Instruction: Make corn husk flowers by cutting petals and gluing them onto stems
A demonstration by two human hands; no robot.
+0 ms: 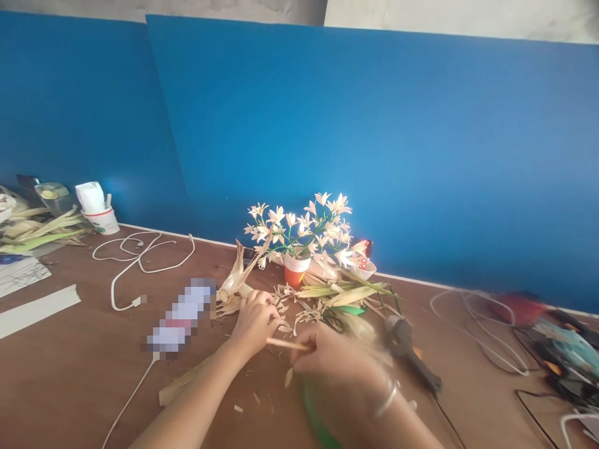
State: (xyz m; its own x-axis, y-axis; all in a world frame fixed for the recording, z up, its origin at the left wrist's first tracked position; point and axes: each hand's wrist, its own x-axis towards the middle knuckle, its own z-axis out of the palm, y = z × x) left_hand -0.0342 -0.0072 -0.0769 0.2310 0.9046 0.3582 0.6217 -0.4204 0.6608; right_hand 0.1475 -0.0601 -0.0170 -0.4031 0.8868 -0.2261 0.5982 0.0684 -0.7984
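My left hand (pixel 255 321) is closed, its fingers pinched on one end of a thin wooden stick (pixel 286 343) above the brown table (pixel 70 368). My right hand (pixel 334 358) is closed round the stick's other end and is smeared by motion. Dried corn husk pieces (pixel 236 284) and scraps lie just beyond the left hand. Behind them stands an orange paper cup (pixel 296 270) holding pale husk flowers (pixel 304 227) on green stems. A green band (pixel 314 418) shows under my right wrist.
A black glue gun (pixel 412 352) lies right of my hands, its cord trailing off. White cables (pixel 140 255) loop at the left, near a white cup (pixel 102 215) and husk leaves (pixel 37 231). More cables and tools (pixel 561 349) crowd the right. A blue wall (pixel 374 156) backs the table.
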